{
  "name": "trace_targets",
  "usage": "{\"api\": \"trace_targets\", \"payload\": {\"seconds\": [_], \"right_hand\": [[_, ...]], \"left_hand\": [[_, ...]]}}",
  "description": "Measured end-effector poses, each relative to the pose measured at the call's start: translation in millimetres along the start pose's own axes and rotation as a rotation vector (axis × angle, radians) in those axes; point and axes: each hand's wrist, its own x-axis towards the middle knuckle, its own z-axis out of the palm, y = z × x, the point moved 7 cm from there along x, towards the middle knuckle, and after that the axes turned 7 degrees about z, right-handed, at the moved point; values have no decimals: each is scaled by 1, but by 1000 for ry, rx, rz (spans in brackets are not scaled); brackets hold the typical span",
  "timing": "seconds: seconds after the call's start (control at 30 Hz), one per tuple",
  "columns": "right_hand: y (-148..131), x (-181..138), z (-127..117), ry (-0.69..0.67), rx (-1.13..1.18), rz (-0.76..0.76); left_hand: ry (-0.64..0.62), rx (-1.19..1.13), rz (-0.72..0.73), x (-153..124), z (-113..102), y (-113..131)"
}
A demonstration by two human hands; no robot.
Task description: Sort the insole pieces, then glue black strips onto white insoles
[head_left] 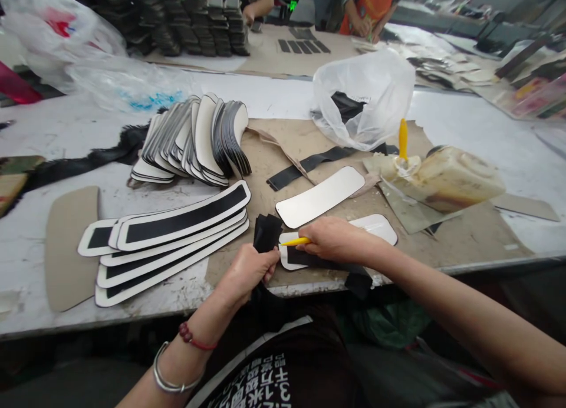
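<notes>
My left hand [250,269] is closed in a pinch on a bundle of folded black fabric strips [267,230] at the table's front edge. My right hand [333,238] grips a slim yellow tool [297,242] with a pointed end. It rests over a white curved panel [375,224], and the tool points left across that panel's left end. A black strip [300,257] lies along this panel under my right hand, its loose end hanging at the table edge. Just beyond lies a plain white panel [321,197]. My palm hides the panel's middle.
Panels with black strips [186,216] are stacked at left, beside a beige panel [73,249]. Many white panels [206,134] lean behind. At right sits a cut plastic jug [462,175] with a yellow handle [402,140], near a plastic bag [365,95]. Two people work across the table.
</notes>
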Motion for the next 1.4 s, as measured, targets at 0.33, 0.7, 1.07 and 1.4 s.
{"api": "trace_targets", "payload": {"seconds": [0.33,0.7,1.07,1.4], "right_hand": [[4,22,12,-13,-35,-3],[3,26,11,20,-22,-11],[69,-59,13,-36,48,227],[139,-86,17,93,163,609]], "left_hand": [[4,-32,-33,2,0,-2],[33,30,-17,10,10,1],[87,63,-4,10,10,-2],[64,116,30,11,12,-4]]}}
